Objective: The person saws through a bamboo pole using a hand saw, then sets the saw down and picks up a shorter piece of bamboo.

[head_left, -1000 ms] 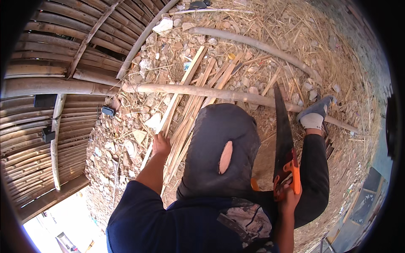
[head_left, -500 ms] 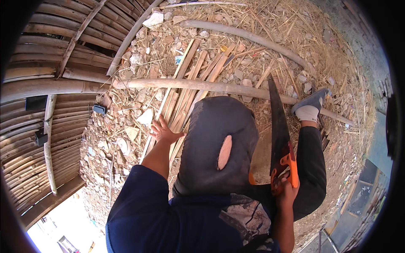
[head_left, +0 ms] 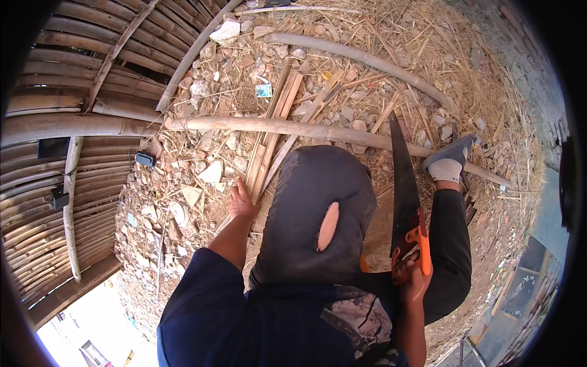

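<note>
From my remote view: left hand [head_left: 243, 203] at about 9 o'clock, just left of the raised knee [head_left: 299, 202]. Its fingers lie against the near end of the wooden strips [head_left: 275, 137]; I cannot tell whether they pinch the wood or only press on it.

The strips sit at 11 o'clock, long and narrow, running slantwise beneath a pale pole [head_left: 293, 128] that crosses the ground from 10 toward 3.

Right hand [head_left: 416, 278] at 4 o'clock, closed around the orange grip of the handsaw [head_left: 405, 183]. Dark blade, tip toward 1 o'clock. In my view the blade overlaps the pole; I cannot tell whether the two touch.

Grey shoe [head_left: 460, 150] at 2 o'clock, just right of the blade, pale sock [head_left: 446, 170] above it. Dark trousers, torn open at the knee.

Second, greyer pole [head_left: 361, 58] at 1 o'clock, amid straw [head_left: 422, 46] and stones. Small blue card [head_left: 263, 91] near 11, just left of the strips. Slatted bamboo wall [head_left: 101, 183] from 8 to 11.
</note>
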A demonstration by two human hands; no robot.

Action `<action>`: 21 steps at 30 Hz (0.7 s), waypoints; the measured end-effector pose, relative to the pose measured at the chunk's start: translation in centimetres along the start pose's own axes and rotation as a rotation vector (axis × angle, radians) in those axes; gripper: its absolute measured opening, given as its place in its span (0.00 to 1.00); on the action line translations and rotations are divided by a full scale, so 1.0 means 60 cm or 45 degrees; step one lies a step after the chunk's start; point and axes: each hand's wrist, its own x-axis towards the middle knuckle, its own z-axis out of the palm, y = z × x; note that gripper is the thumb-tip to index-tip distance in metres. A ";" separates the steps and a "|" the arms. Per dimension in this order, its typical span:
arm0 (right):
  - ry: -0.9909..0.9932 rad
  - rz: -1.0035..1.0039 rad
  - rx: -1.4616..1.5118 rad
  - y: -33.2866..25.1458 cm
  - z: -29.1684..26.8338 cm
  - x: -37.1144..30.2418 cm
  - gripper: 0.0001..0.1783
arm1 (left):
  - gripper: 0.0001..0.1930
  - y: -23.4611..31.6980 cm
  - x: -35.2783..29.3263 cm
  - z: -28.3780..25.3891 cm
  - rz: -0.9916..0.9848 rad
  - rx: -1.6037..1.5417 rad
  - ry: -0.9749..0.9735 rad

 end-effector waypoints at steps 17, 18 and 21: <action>-0.009 -0.044 -0.065 0.002 -0.003 0.002 0.09 | 0.54 -0.124 -0.087 -0.031 -0.226 0.288 -0.084; -0.025 -0.046 -0.030 0.002 -0.002 0.001 0.09 | 0.54 -0.150 -0.101 -0.033 -0.257 0.296 -0.103; -0.044 -0.047 0.025 -0.001 0.007 -0.002 0.10 | 0.55 -0.229 -0.144 -0.043 -0.411 0.353 -0.177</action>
